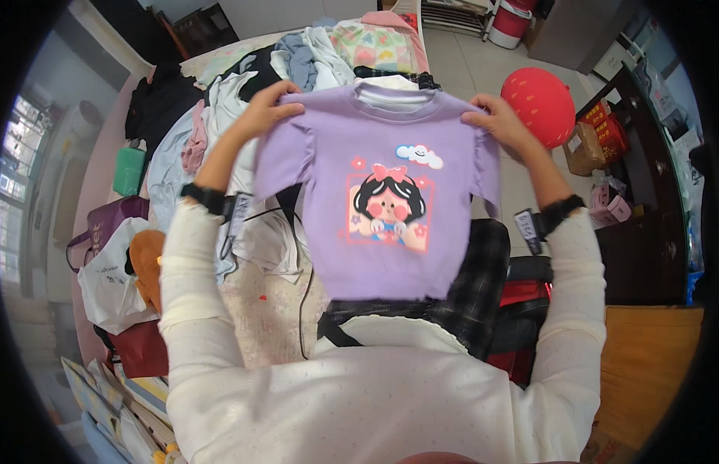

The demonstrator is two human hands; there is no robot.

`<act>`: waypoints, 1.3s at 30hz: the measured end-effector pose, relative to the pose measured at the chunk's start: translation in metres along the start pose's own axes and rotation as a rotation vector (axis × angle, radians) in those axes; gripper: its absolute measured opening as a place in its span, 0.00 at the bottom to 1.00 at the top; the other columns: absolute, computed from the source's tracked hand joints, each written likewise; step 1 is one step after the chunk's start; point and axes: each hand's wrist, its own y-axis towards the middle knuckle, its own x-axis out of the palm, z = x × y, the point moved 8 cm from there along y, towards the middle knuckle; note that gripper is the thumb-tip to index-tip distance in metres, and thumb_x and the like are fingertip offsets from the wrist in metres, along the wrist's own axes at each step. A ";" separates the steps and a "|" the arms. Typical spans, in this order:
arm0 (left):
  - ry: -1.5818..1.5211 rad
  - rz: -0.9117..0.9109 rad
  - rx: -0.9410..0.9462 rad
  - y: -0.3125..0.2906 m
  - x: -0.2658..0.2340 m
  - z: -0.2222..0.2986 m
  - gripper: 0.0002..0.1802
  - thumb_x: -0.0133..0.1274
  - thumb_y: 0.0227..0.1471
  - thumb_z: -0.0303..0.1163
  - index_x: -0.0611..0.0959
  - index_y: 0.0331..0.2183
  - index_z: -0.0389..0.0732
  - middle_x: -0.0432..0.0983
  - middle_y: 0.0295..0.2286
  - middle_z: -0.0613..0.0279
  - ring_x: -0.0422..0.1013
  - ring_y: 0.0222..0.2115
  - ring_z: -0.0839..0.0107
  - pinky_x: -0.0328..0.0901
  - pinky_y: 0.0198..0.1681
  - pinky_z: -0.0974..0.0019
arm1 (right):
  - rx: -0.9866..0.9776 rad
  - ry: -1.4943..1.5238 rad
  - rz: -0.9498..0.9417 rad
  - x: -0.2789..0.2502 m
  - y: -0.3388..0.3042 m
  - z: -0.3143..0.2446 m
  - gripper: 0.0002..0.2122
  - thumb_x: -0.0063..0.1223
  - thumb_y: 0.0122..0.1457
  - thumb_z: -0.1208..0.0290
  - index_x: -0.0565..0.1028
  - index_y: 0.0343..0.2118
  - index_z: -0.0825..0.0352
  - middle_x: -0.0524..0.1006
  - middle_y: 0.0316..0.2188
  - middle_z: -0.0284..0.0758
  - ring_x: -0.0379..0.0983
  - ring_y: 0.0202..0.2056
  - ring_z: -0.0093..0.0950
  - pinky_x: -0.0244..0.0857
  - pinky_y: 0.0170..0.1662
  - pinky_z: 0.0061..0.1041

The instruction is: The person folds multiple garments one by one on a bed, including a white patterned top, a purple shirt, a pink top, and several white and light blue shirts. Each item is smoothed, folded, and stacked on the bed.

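Faces a wide cloth-covered surface (270,329) with a faded floral pattern, heaped along its far side with clothes (301,62) in white, grey-blue, black and pastels. Holds a lilac short-sleeved top (386,193) stretched out in front, printed face toward the eyes, hem over dark checked cloth (485,271). Pinches one shoulder firmly in the left hand (268,114) and the other in the right hand (499,122), both closed on the fabric and set well apart. Has at left a green packet (129,172), a purple bag (127,210), a white bag (108,271) and, beyond, a bright window (21,170). Has at right a pale tiled floor (468,56), a round red strawberry-like object (538,107), a cardboard box (583,147) beside a red box (609,135), and a dark cabinet (644,232).

Wears black wristbands (205,199), each with a white tag (238,214) bearing dark characters. Shows lettering on the white bag and the purple bag, and yellowish characters on the red box. Bears on the top a cartoon figure (389,207) and a smiling cloud (420,157).
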 end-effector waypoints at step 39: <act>-0.096 -0.031 0.014 -0.052 0.195 0.030 0.41 0.54 0.50 0.35 0.54 0.60 0.40 0.44 0.61 0.48 0.40 0.63 0.56 0.34 0.63 0.55 | 0.092 0.959 1.027 0.044 -0.129 0.131 0.21 0.42 0.63 0.66 0.58 0.56 0.70 0.63 0.54 0.38 0.62 0.54 0.33 0.57 0.57 0.34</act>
